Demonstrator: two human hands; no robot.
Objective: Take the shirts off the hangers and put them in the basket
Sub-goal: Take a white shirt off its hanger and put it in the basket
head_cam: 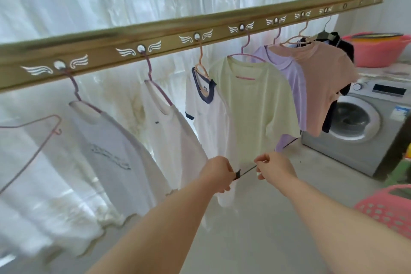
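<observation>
1. Currently, both hands are held below the middle of the rail [200, 26], at hem height. The left hand [219, 173] and the right hand [274, 168] are each closed in a pinch on a thin dark strip [244, 172] stretched between them; what that strip is cannot be told.
2. The pale yellow shirt [251, 104] is hung on a pink hanger [244, 54] below the rail's middle, its hem just above the hands. It is touched by the white navy-trimmed shirt [206, 118] on the side toward the rail's left end.
3. By judgement, the shirt is best freed at the neck. One shoulder should be slipped off the hanger's arm, then the other, so the collar is not stretched by a pull from the hem.
4. The hook should be steadied at the rail so the hanger is not swung into its neighbours.
5. Toward the rail's right end the garments are packed closely, the lilac shirt [291, 73] and peach shirt [322, 78] overlapping, so little side room is offered there.
6. Open floor is seen below the rail on the person's side. The pink basket [387, 209] is set low, in front of the rail's right end and well apart from the hands. The shirt must therefore be carried rightward and down, on the near side of the washing machine [355, 118].
</observation>
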